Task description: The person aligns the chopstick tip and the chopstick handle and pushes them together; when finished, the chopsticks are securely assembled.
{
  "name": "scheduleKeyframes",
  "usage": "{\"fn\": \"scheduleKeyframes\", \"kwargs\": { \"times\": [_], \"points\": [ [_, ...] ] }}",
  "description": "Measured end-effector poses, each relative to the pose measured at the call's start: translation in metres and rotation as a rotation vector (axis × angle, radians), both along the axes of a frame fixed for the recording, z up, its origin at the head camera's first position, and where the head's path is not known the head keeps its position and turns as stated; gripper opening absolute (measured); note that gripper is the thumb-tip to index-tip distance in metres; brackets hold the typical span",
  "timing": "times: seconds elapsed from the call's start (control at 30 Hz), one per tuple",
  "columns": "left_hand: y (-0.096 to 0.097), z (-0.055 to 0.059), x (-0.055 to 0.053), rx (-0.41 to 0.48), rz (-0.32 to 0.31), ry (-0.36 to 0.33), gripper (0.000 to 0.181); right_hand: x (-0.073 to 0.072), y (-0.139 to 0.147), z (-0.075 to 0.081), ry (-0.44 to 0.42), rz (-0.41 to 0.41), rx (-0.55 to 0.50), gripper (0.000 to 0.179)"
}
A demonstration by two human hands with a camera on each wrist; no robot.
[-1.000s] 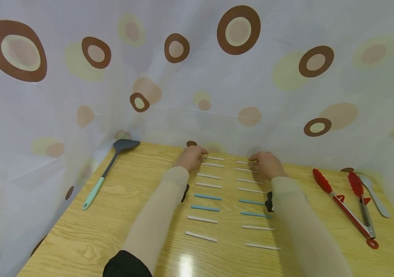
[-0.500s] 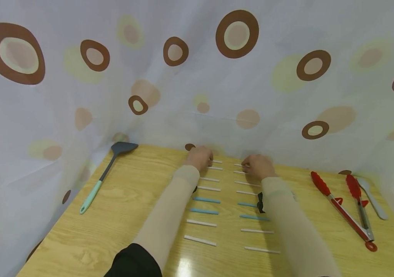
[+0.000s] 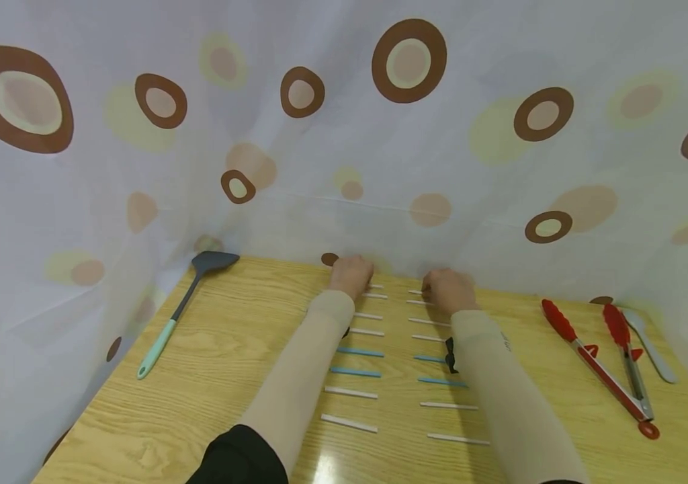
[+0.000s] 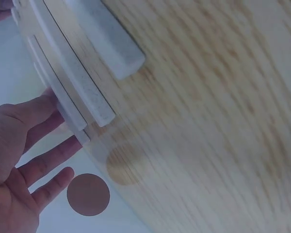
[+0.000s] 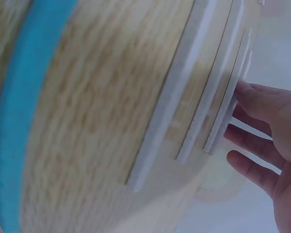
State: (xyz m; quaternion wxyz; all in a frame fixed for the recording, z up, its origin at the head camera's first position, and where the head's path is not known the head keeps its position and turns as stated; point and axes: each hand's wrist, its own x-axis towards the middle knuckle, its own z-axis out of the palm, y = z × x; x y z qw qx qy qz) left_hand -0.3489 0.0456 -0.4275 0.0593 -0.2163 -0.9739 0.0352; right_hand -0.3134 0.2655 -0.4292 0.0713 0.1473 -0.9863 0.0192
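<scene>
Two columns of white and blue chalk-like sticks lie crosswise on the wooden table. My left hand [image 3: 352, 275] is at the far end of the left column. In the left wrist view its thumb and index finger pinch the farthest white stick [image 4: 82, 136], while the other fingers spread loosely. Opposite it, my right hand [image 3: 449, 290] pinches the farthest white stick [image 5: 247, 63] of the right column between thumb and fingertips. Nearer me lie blue sticks, such as this left blue stick [image 3: 356, 372] and right blue stick [image 3: 443, 382]. My right forearm covers some right-column ends.
A dark spatula [image 3: 187, 296] with a mint handle lies at the left edge. Red-tipped tongs [image 3: 607, 376] lie spread on the right, beside a pale grey utensil [image 3: 652, 349]. A patterned curtain [image 3: 350, 134] hangs along the table's back and sides.
Both hands have moved inward along the farthest sticks, the left hand rightward and the right hand leftward, and their fingers have closed in. The view has shifted slightly.
</scene>
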Motion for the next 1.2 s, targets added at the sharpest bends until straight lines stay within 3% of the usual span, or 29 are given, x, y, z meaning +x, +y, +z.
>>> {"fn": "scheduleKeyframes", "kwargs": {
  "times": [0.23,0.37,0.67,0.83,0.93,1.2],
  "points": [
    [-0.001,-0.001,0.002,-0.006,-0.015,-0.038,0.002,0.003,0.002,0.000,-0.019,0.012,0.022,0.010],
    [-0.005,0.004,0.006,0.032,-0.049,-0.026,0.007,0.003,0.005,0.010,-0.038,0.060,-0.019,0.005],
    [-0.020,0.027,0.015,0.078,-0.199,-0.010,0.018,0.019,0.009,0.042,-0.050,0.196,-0.075,0.007],
    [-0.025,0.043,0.021,0.091,-0.252,-0.003,0.031,0.028,0.018,0.051,-0.053,0.197,-0.067,0.012],
    [-0.028,0.053,0.026,0.105,-0.273,0.010,0.026,0.033,0.020,0.055,-0.044,0.188,-0.052,0.015],
    [-0.043,0.068,0.047,0.142,-0.330,0.064,0.020,0.054,0.017,0.070,0.096,0.233,-0.050,0.008]
  ]
}}
